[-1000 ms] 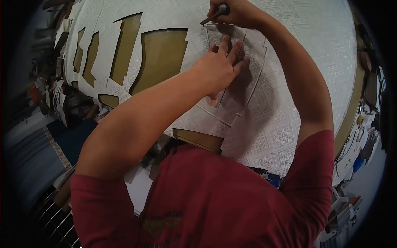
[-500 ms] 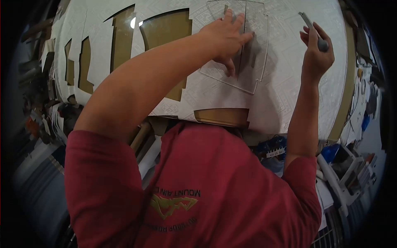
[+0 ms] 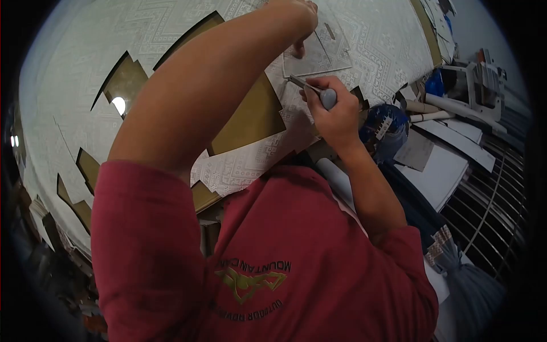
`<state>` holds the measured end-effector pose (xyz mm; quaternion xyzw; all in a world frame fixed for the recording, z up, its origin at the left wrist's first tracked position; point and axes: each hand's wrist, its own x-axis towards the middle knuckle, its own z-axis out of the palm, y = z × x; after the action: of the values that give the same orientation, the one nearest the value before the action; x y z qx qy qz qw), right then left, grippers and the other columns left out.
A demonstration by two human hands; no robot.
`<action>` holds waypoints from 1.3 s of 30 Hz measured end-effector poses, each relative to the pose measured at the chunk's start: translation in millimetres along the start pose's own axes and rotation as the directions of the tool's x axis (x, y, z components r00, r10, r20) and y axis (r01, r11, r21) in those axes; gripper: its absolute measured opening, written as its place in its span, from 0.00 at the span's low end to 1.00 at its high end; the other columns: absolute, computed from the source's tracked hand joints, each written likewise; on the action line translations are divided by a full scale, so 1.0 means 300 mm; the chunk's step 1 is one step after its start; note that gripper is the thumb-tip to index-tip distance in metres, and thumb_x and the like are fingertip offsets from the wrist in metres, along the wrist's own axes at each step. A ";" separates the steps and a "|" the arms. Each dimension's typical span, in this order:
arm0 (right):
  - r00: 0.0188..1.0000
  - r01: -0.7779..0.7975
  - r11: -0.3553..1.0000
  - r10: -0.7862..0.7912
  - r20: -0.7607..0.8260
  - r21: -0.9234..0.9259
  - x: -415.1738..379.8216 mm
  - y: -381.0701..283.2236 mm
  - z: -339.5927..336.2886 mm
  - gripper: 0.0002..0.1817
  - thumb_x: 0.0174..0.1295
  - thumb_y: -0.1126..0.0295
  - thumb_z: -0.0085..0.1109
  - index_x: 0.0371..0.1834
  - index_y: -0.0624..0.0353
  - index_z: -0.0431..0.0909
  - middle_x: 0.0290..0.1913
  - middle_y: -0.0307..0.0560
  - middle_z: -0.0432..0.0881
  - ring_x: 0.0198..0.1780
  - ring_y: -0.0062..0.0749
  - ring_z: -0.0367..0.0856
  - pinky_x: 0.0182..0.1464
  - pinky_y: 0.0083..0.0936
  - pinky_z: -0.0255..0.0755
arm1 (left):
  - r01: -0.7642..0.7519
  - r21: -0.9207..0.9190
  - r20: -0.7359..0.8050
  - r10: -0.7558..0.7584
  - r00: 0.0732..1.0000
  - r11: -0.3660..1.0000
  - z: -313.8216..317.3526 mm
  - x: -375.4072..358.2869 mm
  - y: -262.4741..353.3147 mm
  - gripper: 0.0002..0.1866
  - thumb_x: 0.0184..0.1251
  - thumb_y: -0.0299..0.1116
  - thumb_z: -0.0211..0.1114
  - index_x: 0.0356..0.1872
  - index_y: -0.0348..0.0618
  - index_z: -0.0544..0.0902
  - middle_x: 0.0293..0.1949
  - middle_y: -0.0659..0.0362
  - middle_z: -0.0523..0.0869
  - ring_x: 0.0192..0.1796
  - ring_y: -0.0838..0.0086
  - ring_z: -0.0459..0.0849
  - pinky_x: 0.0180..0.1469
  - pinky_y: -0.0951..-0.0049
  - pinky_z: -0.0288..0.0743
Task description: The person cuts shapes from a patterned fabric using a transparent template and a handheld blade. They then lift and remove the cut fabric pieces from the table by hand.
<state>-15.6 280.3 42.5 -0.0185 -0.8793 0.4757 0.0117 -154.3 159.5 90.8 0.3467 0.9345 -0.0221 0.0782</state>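
A clear plastic template point(image 3: 319, 61) with a narrow slot lies on white patterned sheet material point(image 3: 376, 51). My left hand point(image 3: 301, 25) reaches across and rests on the template, its thumb apart from the other fingers; most of those fingers are hidden or out of frame. In my right hand point(image 3: 339, 117) is a slim cutting knife point(image 3: 327, 98) with a rounded grey handle. Its tip points at the template's near left corner, at or very close to the edge; contact cannot be made out.
Angular cut-outs in the sheet bare an olive-brown board point(image 3: 250, 122). Off the table's right side are a blue plastic-wrapped bundle point(image 3: 386, 122), stacked white boards point(image 3: 439, 176), a wire rack point(image 3: 490, 199) and a white frame point(image 3: 478, 85).
My right hand has brought the knife from raised at the right down to the template's near corner. The view has turned and shifted. My left hand stays on the template.
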 end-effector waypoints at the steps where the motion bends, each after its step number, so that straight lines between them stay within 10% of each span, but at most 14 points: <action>1: 1.000 0.019 0.994 -0.021 -0.019 -0.112 -0.001 -0.012 0.008 0.08 0.70 0.74 0.69 0.48 0.66 0.84 0.39 0.48 0.91 0.43 0.27 0.91 0.46 0.24 0.83 | -0.019 -0.008 0.000 0.019 1.000 1.000 0.000 0.001 -0.001 0.57 0.41 0.62 0.87 0.70 0.36 0.77 0.64 0.33 0.81 0.68 0.38 0.79 0.66 0.48 0.78; 39: 0.875 -0.020 0.964 -0.112 -0.471 -0.267 0.143 -0.048 0.243 0.09 0.64 0.68 0.72 0.44 0.55 0.82 0.38 0.54 0.90 0.38 0.58 0.89 0.40 0.46 0.82 | -0.105 -0.196 0.290 0.160 0.943 0.975 0.202 0.205 -0.296 0.47 0.41 0.60 0.88 0.56 0.33 0.84 0.51 0.37 0.86 0.56 0.46 0.86 0.58 0.50 0.82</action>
<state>-61.6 213.5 14.7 -0.1166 -0.9041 0.3347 0.2388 -250.2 126.1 19.9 0.3931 0.8839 0.0133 0.2531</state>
